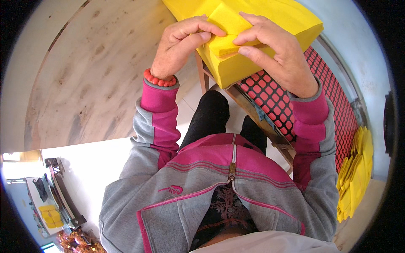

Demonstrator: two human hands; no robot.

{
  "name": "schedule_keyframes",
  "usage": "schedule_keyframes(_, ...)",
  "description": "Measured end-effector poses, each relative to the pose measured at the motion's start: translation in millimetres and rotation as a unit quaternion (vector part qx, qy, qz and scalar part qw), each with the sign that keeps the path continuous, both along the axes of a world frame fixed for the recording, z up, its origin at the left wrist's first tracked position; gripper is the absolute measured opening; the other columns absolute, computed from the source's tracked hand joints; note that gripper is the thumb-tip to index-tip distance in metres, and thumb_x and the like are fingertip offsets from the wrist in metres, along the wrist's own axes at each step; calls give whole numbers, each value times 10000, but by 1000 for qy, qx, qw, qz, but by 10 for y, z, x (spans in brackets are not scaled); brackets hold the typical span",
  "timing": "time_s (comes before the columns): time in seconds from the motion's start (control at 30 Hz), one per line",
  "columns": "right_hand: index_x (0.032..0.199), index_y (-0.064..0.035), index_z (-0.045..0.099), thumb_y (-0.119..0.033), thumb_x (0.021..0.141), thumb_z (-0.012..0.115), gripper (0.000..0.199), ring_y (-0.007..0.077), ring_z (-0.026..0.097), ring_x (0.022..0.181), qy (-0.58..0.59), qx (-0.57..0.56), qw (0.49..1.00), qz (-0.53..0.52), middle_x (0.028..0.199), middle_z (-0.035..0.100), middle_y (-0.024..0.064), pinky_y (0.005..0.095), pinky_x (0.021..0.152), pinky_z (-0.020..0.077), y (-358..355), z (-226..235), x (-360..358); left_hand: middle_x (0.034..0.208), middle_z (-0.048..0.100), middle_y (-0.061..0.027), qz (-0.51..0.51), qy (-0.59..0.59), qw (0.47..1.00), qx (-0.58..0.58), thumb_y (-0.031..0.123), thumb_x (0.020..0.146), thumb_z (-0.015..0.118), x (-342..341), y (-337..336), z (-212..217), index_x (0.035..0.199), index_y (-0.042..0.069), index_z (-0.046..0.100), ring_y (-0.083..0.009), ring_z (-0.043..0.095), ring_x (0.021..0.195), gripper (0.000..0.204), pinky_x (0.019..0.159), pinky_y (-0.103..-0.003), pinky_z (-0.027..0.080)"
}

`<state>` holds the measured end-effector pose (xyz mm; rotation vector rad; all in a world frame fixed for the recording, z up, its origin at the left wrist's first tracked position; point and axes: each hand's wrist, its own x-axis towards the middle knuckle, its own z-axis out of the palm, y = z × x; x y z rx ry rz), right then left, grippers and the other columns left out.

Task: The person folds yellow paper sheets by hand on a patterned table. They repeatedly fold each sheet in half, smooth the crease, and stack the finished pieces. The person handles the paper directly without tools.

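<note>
Both hands are at a folded piece of yellow fabric (229, 21) at the top of the view. My left hand (179, 44), with a red bead bracelet at its wrist, is closed on the left edge of the fold, thumb and forefinger close together. My right hand (276, 52) pinches the fold's right side between thumb and fingers. Beneath the fold lies a larger, block-shaped yellow fabric stack (238, 69), its near corner pointing towards me. What lies inside the fold is hidden.
A stained wooden board (97, 71) fills the left side. Under the yellow stack, a wooden frame (257, 116) stands beside a red-and-black patterned surface (270, 99). More folded yellow fabric (356, 173) hangs at the right. Another yellow bundle (50, 216) sits on a far table at lower left.
</note>
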<state>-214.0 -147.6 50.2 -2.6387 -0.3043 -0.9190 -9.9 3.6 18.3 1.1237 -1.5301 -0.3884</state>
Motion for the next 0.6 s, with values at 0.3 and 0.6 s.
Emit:
schedule_keyframes(0.3,983,10,626,-51,922,640,87,337,575,1250,-25,52,998,4,1098,641,184,362,988,440,64,-31,51,1079,671,-90,0,-15,1000,8,114,882,482,33,20,14,1058,-34,691,-191,590,1051,311,956,-301,411)
schedule_keyframes(0.6,977,-4,626,-56,916,653,85,322,561,1272,-18,82,996,12,1075,645,154,350,1009,425,59,-39,52,1082,670,-87,-20,-48,998,-26,71,875,516,125,-7,-41,1073,-24,681,-180,601,1024,275,935,-306,439)
